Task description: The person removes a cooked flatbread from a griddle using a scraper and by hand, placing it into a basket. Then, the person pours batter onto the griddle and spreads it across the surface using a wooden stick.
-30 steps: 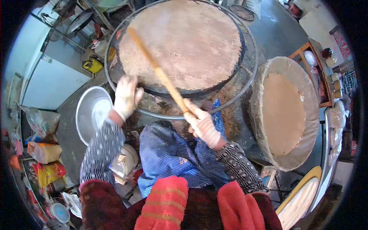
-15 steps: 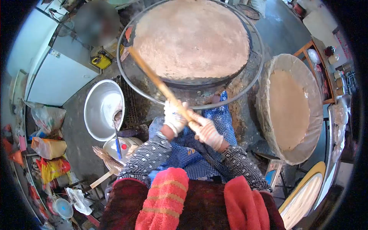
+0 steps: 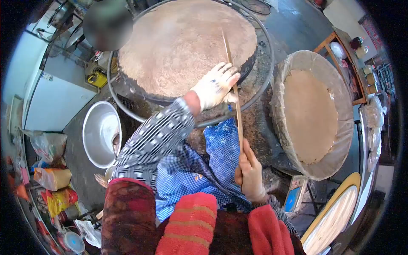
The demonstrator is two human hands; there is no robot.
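A long, thin wooden spatula (image 3: pixel 239 121) slants up from my lap, its tip over a big round griddle (image 3: pixel 159 100). My right hand (image 3: pixel 250 176), in a pale glove, is wrapped round its lower end. Farther up, my left hand (image 3: pixel 216 87), in a white glove, is closed against the spatula, fingers across it; part of the grip is hidden. A broad, thin pale brown sheet of batter (image 3: pixel 182 46) covers the griddle beneath the tip. The spatula is seen nearly edge-on.
A metal ring (image 3: pixel 272 72) surrounds the griddle. To the right stands a plastic-lined tub (image 3: pixel 280 93) of brown batter (image 3: pixel 310 114). A silver basin (image 3: pixel 94 136) sits on the left, with a white cabinet (image 3: pixel 51 106) behind. Round wooden boards (image 3: pixel 333 216) lean at lower right.
The spatula has swung from pointing up-left to nearly upright and now shows its narrow edge. My left hand has moved forward and right along it; my right hand has drawn back toward my body.
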